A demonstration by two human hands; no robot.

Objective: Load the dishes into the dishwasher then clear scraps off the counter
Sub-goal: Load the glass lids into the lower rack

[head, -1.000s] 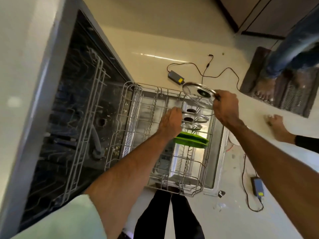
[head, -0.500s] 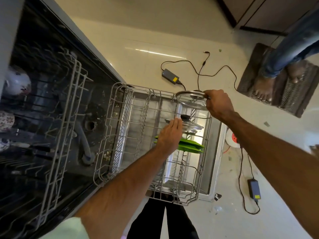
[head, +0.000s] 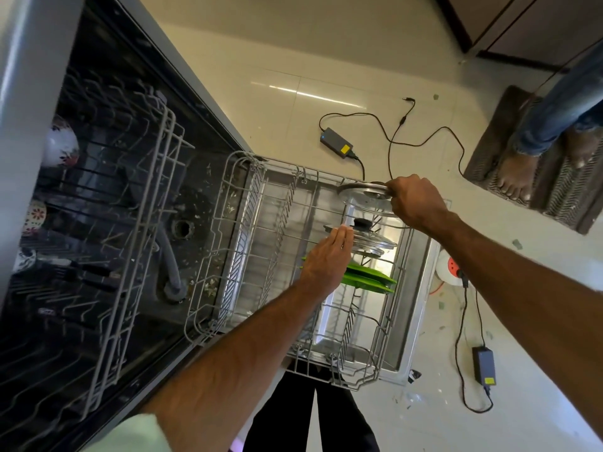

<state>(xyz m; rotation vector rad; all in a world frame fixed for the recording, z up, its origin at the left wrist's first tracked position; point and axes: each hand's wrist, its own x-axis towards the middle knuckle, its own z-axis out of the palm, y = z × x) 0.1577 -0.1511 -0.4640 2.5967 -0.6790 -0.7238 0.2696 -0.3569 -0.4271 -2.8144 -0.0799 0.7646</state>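
The dishwasher's lower rack (head: 251,243) is pulled out over the open door. My right hand (head: 416,203) grips a glass lid (head: 362,193) by its steel rim, holding it nearly flat above the rack's far end. Below it, two glass lids (head: 375,241) with a black knob stand in the rack, and green plates (head: 368,280) sit beside them. My left hand (head: 326,259) has straight fingers touching the edge of the racked lids.
The upper rack (head: 130,256) inside the dishwasher holds patterned bowls (head: 62,145) at the left. Power adapters (head: 336,146) with cables lie on the tiled floor. Another person's feet (head: 518,177) stand on a mat (head: 489,171) at the right. My legs are below the rack.
My right hand has lowered the lid and tilted it flatter over the rack. My left hand has stayed at the racked lids. The view shifted, showing more of the upper rack.
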